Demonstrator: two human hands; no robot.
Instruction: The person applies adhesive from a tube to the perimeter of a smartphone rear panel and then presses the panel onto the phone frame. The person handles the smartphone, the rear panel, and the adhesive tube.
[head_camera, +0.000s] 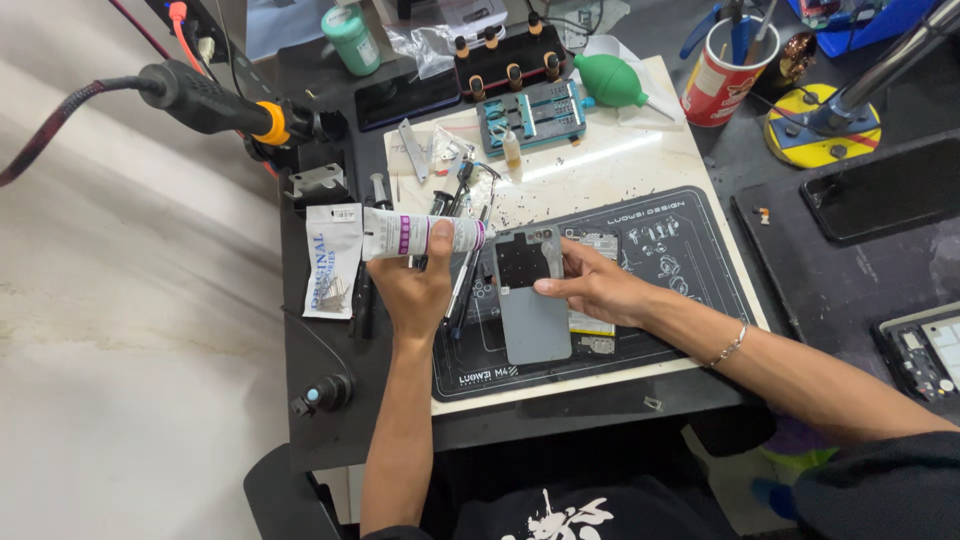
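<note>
A black rubber work mat with white line markings covers the bench, and on it lies an opened phone body with its yellow-labelled battery showing. Above that, the right hand pinches a grey plastic phone back cover by its edge. The left hand is wrapped around a white squeeze tube with a purple band, nozzle pointing at the cover's top corner.

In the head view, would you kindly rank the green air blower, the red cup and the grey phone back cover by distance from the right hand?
1. Grey phone back cover: touched by the right hand.
2. Green air blower: up the table, beyond.
3. Red cup: far right corner.
</note>
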